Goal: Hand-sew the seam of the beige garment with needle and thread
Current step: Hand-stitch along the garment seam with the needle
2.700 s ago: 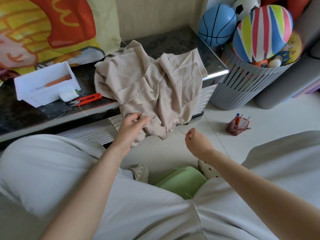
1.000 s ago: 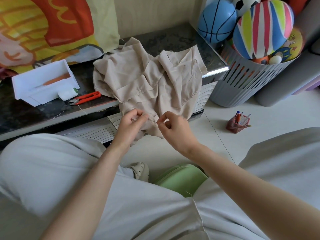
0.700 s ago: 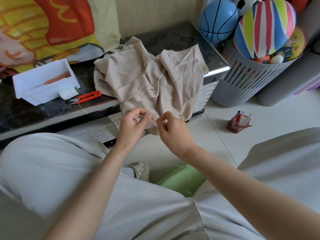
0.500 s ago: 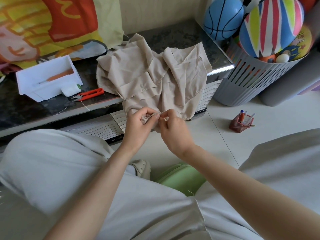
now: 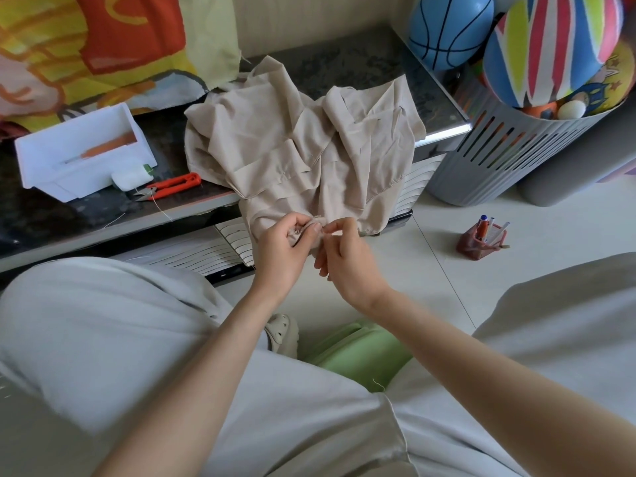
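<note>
Head view: the person's legs, in light grey trousers (image 5: pixel 120 339), fill the lower half of the frame, with both bare forearms reaching forward between them. Beyond the knees stands a low table (image 5: pixel 69 215) with a dark speckled top. A printed cloth (image 5: pixel 103 46) in orange, yellow and green hangs behind the table at the upper left. The beige garment (image 5: pixel 296 146) lies crumpled on the right half of the tabletop, and its lower part hangs over the front edge. A grey slotted basket (image 5: pixel 499 156) stands on the floor just right of the table and holds a striped ball (image 5: pixel 550 46) and a blue ball (image 5: pixel 447 29). A white tray (image 5: pixel 86 173) sits on the left half of the tabletop. A green stool (image 5: pixel 361 352) shows between the legs. The left hand (image 5: pixel 280 251) grips a bunched fold of the hanging hem between thumb and curled fingers. The right hand (image 5: pixel 347 259) is just beside it, thumb and index finger pinched on the edge of the same fold, the remaining fingers loosely curled. The needle and thread are too small to resolve at the hands. Red thread snips (image 5: pixel 172 185) lie on the tabletop between tray and garment. A white thread spool (image 5: pixel 129 177) touches the tray's front wall. A red pen holder (image 5: pixel 480 241) stands on the floor, well apart from the hands.
</note>
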